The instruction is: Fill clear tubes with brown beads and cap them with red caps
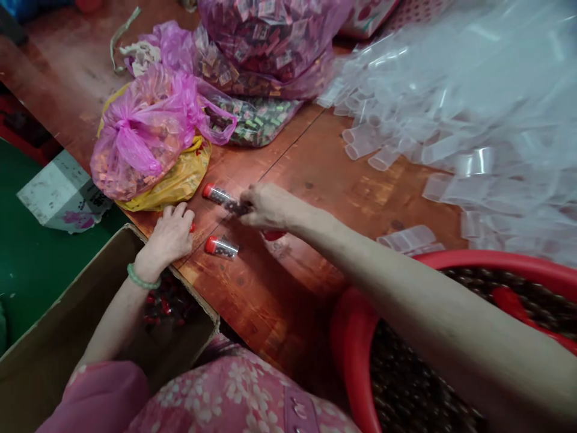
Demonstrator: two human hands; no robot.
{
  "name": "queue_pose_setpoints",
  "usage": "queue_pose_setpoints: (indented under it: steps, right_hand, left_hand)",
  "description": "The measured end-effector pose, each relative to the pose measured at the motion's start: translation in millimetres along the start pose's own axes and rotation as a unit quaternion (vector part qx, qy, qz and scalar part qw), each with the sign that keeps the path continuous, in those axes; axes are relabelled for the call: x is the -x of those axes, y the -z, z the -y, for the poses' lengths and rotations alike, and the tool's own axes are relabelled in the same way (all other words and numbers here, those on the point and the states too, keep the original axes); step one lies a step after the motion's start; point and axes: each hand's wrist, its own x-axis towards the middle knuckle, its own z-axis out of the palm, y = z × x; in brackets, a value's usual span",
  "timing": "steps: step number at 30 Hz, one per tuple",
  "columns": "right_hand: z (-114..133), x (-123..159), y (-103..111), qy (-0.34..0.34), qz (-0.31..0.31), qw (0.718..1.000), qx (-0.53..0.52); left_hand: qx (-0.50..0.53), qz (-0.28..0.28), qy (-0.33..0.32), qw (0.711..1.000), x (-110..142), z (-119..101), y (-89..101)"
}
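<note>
My left hand (174,234) is curled palm-down at the table's edge, above a cardboard box. A small bit of red (192,227) shows beside its fingertips; whatever else lies under the fingers is hidden. My right hand (267,206) is closed at the near end of a clear tube (222,197) with a red cap, filled with dark round pieces. Another red-capped tube (222,247) lies on the table between the hands. Under my right hand a red object (273,234) is partly hidden.
The cardboard box (58,325) at lower left holds red-capped pieces. A red tub (356,337) of dark round pieces stands at lower right. Clear empty tubes (433,138) are heaped at right. Pink bags (139,132) of small packets sit at the back of the wooden table (311,264).
</note>
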Motion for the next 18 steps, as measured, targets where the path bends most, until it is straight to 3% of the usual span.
queue_pose_setpoints:
  steps: [3, 6, 10, 14, 16, 18]
  right_hand:
    - [13.7, -25.6, 5.7, 0.011, -0.058, 0.998, -0.036]
    - [26.6, -46.3, 0.2, 0.010, -0.048, 0.997, -0.052]
    - [30.8, -55.0, -7.9, 0.012, -0.028, 0.998, -0.051]
    - [23.1, -47.1, -10.3, 0.008, 0.065, 0.995, -0.082]
    - [19.3, -39.2, -11.6, -0.023, 0.131, 0.979, -0.153]
    - [17.8, -28.4, -11.0, -0.033, 0.145, 0.963, -0.224]
  left_hand:
    - [0.071, -0.036, -0.013, 0.997, 2.9, 5.3, -0.6]
    - [0.160, -0.054, -0.074, 0.983, 11.5, -7.0, 3.3]
    - [0.131, 0.002, -0.161, 0.978, 20.7, -44.2, -2.3]
    - [0.008, 0.026, -0.100, 0.995, 22.0, -81.5, -18.9]
    - [-0.011, 0.014, -0.078, 0.997, 23.2, -93.3, -23.0]
    - [0.014, 0.010, -0.084, 0.996, 28.6, -98.3, -20.3]
